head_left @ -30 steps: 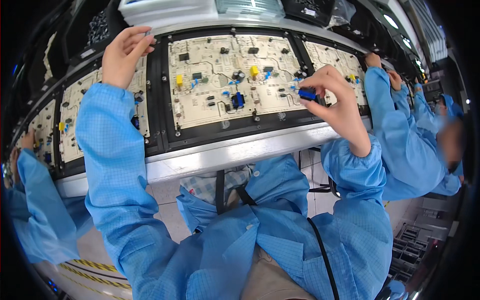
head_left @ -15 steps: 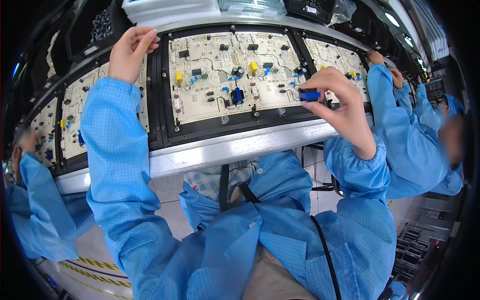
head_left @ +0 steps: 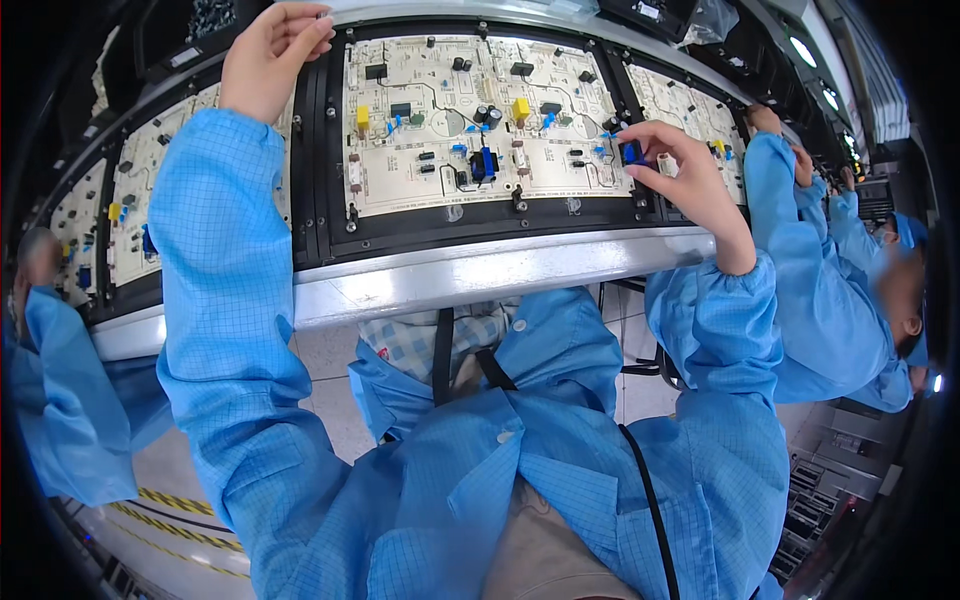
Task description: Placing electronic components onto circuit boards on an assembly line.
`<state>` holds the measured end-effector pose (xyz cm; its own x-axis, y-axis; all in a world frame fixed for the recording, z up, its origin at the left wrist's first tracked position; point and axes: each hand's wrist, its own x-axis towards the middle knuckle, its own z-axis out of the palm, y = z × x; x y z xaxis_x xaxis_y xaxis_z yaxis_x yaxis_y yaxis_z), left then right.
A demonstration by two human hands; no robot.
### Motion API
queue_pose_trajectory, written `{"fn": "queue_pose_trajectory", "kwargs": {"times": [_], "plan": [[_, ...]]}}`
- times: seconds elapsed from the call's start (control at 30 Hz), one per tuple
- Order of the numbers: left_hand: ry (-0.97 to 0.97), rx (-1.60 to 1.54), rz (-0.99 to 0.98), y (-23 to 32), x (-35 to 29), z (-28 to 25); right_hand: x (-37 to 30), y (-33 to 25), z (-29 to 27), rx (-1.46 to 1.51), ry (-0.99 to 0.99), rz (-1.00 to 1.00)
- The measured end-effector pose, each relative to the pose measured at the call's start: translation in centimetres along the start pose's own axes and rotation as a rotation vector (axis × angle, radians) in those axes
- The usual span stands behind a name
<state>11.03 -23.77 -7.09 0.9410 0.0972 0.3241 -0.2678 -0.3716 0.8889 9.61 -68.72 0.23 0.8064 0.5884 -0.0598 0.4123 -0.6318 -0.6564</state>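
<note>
In front of me lies a pale circuit board in a black frame, set with capacitors, yellow blocks and other parts. A blue-and-black transformer stands on its left half. My right hand pinches a second block of this kind, a blue-and-black transformer, between thumb and fingers at the board's right edge. Whether it touches the board I cannot tell. Up by the frame's far left corner, my left hand has its fingertips pressed together. Whatever they hold, if anything, is too small to make out.
More framed boards stand in line, one to the left and one to the right. A metal rail runs along the near edge. Dark parts bins line the far side. A co-worker's hand is over the line at right; another person works at far left.
My right hand has brought the transformer down to the board's right edge, turning it more upright. My left hand has moved farther away, its fingertips still together. The view has shifted slightly.
</note>
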Motion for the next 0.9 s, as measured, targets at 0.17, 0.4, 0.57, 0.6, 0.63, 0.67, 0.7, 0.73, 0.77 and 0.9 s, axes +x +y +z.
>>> {"fn": "queue_pose_trajectory", "kwargs": {"times": [0.17, 0.4, 0.57, 0.6, 0.63, 0.67, 0.7, 0.73, 0.77, 0.9], "plan": [[0.034, 0.02, -0.011, 0.4, -0.1, 0.1, 0.1, -0.8, 0.1, -0.263, -0.026, -0.052], [0.029, 0.021, -0.016, 0.8, -0.1, 0.3, 0.3, -0.5, 0.3, -0.344, 0.025, -0.071], [0.03, 0.046, 0.017, 2.0, -0.3, 0.1, 0.5, -0.3, 0.0, -0.338, -0.005, -0.071], [0.028, 0.047, 0.017, 2.0, -0.2, -0.1, 0.5, -0.3, -0.1, -0.336, -0.004, -0.07], [0.039, 0.047, 0.033, 1.9, -0.1, -0.3, 0.6, -0.4, -0.1, -0.328, -0.016, -0.072], [0.05, 0.047, 0.048, 1.8, -0.1, -0.5, 0.6, -0.4, -0.2, -0.32, -0.029, -0.075], [0.049, 0.049, 0.045, 2.1, -0.1, -0.5, 0.7, -0.3, -0.2, -0.317, -0.03, -0.074], [0.057, 0.07, 0.051, 2.3, -0.2, -0.5, 0.8, -0.1, -0.2, -0.313, -0.03, -0.085], [0.067, 0.09, 0.055, 2.4, -0.3, -0.4, 0.8, 0.0, -0.2, -0.309, -0.029, -0.096], [0.041, 0.029, 0.055, 2.5, 0.0, -0.2, 0.7, -0.1, -0.2, -0.293, -0.032, -0.085]]}}
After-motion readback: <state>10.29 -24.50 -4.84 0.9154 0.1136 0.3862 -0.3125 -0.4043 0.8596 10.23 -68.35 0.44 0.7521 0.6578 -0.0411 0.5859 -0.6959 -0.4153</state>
